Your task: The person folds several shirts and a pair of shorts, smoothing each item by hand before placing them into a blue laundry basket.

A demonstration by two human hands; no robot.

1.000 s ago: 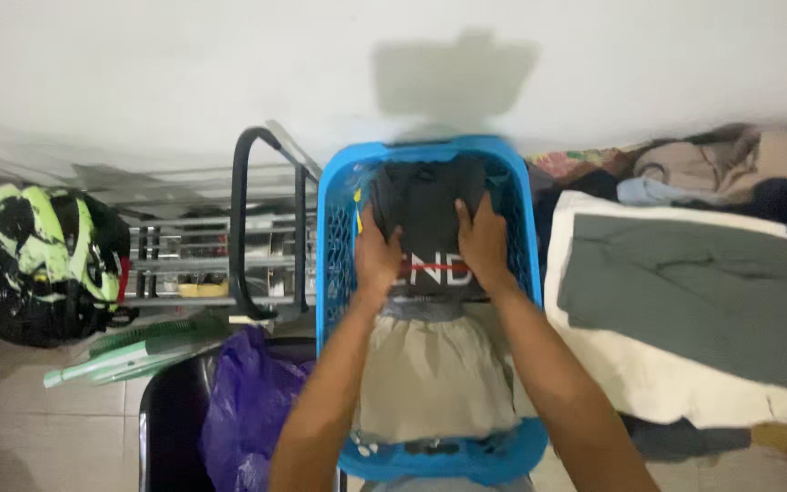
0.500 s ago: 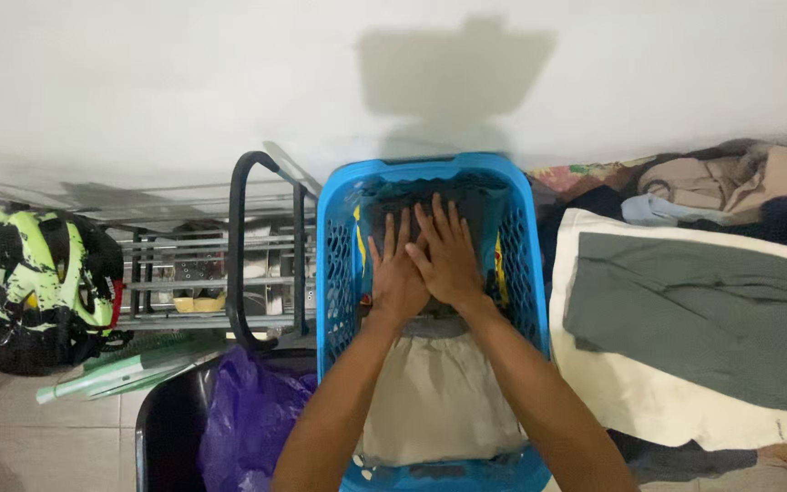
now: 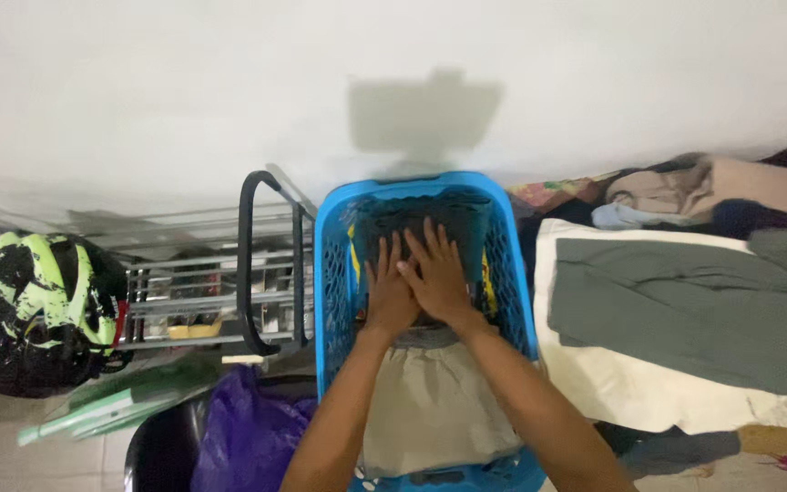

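A blue plastic laundry basket (image 3: 332, 273) stands against the white wall. Inside it, at the far end, lies a folded dark garment (image 3: 421, 219); a folded beige garment (image 3: 434, 410) lies nearer to me. My left hand (image 3: 388, 290) and my right hand (image 3: 435, 277) rest flat on the dark garment, fingers spread, the right overlapping the left. Neither hand grips anything.
A metal rack with a black tubular frame (image 3: 248, 264) stands left of the basket. A green and black helmet (image 3: 38, 292) lies further left. A purple plastic bag (image 3: 243, 437) sits in a black bin. A grey garment (image 3: 685, 301) on white cloth and piled clothes (image 3: 685, 187) lie right.
A second ago both hands held the dark garment by its sides. They let go and now lie flat on top of it, pressing it down in the basket.
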